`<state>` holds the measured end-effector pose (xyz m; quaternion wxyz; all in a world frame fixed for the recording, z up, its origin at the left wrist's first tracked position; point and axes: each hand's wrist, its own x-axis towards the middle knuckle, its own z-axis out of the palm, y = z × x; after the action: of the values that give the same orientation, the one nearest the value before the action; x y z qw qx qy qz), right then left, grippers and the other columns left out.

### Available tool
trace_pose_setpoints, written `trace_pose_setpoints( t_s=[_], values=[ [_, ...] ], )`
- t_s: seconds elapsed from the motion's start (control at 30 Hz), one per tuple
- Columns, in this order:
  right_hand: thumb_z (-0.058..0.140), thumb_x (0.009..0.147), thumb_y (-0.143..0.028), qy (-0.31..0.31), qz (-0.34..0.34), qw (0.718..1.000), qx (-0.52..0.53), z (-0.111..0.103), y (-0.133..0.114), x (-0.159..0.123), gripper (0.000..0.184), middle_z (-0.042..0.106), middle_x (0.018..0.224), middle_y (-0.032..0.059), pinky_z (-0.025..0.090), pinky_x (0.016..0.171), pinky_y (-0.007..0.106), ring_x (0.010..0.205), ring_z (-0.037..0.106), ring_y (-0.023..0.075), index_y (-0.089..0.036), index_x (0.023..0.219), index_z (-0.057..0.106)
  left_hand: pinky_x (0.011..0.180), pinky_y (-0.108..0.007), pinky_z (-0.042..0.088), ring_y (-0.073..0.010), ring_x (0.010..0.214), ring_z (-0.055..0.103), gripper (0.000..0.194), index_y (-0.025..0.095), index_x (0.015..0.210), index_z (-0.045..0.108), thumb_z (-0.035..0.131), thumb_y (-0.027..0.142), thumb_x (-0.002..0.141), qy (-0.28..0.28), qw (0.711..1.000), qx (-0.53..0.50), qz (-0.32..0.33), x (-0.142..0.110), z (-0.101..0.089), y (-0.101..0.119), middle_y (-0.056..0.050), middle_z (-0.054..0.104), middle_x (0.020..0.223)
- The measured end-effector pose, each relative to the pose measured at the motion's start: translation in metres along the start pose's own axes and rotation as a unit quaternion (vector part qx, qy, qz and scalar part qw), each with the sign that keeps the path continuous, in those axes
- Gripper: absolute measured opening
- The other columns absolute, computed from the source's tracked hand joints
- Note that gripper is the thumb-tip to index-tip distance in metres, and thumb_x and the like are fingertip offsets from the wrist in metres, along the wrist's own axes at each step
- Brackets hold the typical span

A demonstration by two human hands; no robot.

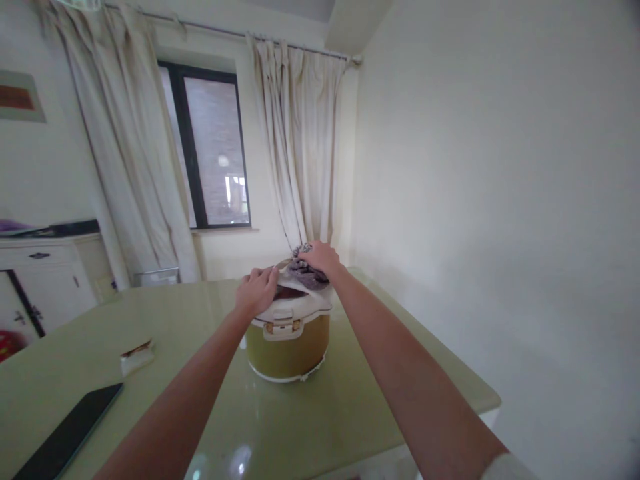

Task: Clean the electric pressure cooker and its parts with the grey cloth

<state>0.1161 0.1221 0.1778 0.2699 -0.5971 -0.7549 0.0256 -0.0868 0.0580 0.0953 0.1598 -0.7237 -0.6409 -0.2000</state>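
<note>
A rice cooker [290, 347] with a white lid and a shiny gold-toned body stands on the pale green table. My left hand [257, 291] lies on the left side of the lid, fingers resting over its top. On the right of the lid, my right hand [321, 258] is closed on a bunched grey-purple cloth [306, 272], pressed against the far part of the lid. Part of the cloth and the fingertips of my right hand are hidden. The lid is down, and its front latch [283, 328] faces me.
A black phone [70, 430] lies at the table's near left, with a small white packet [137, 357] beyond it. The green table [200, 320] reaches toward a curtained window [215, 147]. A white wall [475, 233] runs along the right; a white cabinet [55, 267] stands left.
</note>
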Motion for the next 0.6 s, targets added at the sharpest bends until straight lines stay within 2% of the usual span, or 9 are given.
trace_pose_setpoints(
  t_s=[0.1,0.17,0.27,0.37,0.47,0.53,0.6],
  values=[
    [0.063,0.087,-0.07,-0.064,-0.056,0.996,-0.015,-0.006,0.005,0.0,0.064,0.074,0.131,0.0124,0.053,0.088,0.037,0.115,0.07,0.0336,-0.026,0.132,0.072,0.117,-0.063,0.04,-0.0358,0.139,0.055,0.056,0.029,0.158,0.048,0.026,0.048,0.109,0.004,0.994,-0.07,-0.078,-0.002,-0.008,0.009,-0.014,0.06,0.153],
    [0.062,0.088,-0.07,-0.061,-0.133,0.988,-0.05,-0.009,0.008,-0.019,0.064,0.075,0.128,0.0126,0.053,0.091,0.04,0.115,0.069,0.0346,-0.026,0.134,0.071,0.122,-0.067,0.031,-0.0358,0.142,0.055,0.061,0.031,0.164,0.038,0.02,0.052,0.109,0.001,0.989,-0.11,-0.099,-0.003,-0.012,0.015,-0.011,0.056,0.159],
    [0.064,0.089,-0.063,-0.002,-0.253,0.962,-0.103,-0.01,0.008,-0.063,0.061,0.072,0.128,0.013,0.053,0.096,0.044,0.118,0.066,0.0348,-0.026,0.138,0.068,0.126,-0.066,0.025,-0.0326,0.144,0.055,0.061,0.03,0.169,0.027,0.021,0.044,0.11,0.0,0.989,-0.133,-0.067,-0.005,-0.017,0.018,-0.01,0.056,0.16],
    [0.069,0.088,-0.057,0.009,-0.324,0.94,-0.109,-0.011,0.006,-0.092,0.06,0.069,0.131,0.0108,0.052,0.1,0.043,0.121,0.063,0.0319,-0.028,0.141,0.065,0.122,-0.057,0.036,-0.0303,0.14,0.059,0.058,0.03,0.166,0.035,0.024,0.038,0.109,0.002,0.99,-0.138,-0.026,-0.005,-0.018,0.016,-0.009,0.06,0.156],
    [0.07,0.089,-0.055,0.003,-0.304,0.948,-0.091,-0.011,0.004,-0.08,0.053,0.071,0.126,0.0104,0.051,0.1,0.039,0.118,0.064,0.0294,-0.025,0.132,0.071,0.117,-0.052,0.044,-0.0308,0.135,0.063,0.056,0.03,0.161,0.045,0.024,0.039,0.109,0.009,0.99,-0.142,-0.026,-0.003,-0.016,0.014,-0.009,0.065,0.151],
    [0.069,0.09,-0.054,0.014,-0.237,0.969,-0.073,-0.009,0.002,-0.051,0.045,0.074,0.12,0.0115,0.052,0.096,0.037,0.113,0.068,0.0293,-0.022,0.122,0.075,0.115,-0.051,0.045,-0.031,0.135,0.064,0.056,0.03,0.159,0.047,0.025,0.04,0.109,0.013,0.989,-0.146,-0.027,-0.001,-0.014,0.012,-0.009,0.065,0.151],
    [0.07,0.091,-0.052,0.003,-0.137,0.99,-0.031,-0.005,0.002,-0.016,0.041,0.077,0.115,0.0129,0.053,0.09,0.035,0.109,0.07,0.0292,-0.019,0.115,0.078,0.116,-0.05,0.044,-0.0301,0.137,0.062,0.055,0.03,0.159,0.047,0.027,0.041,0.108,0.015,0.989,-0.148,-0.021,0.0,-0.012,0.011,-0.007,0.064,0.152]
  ],
)
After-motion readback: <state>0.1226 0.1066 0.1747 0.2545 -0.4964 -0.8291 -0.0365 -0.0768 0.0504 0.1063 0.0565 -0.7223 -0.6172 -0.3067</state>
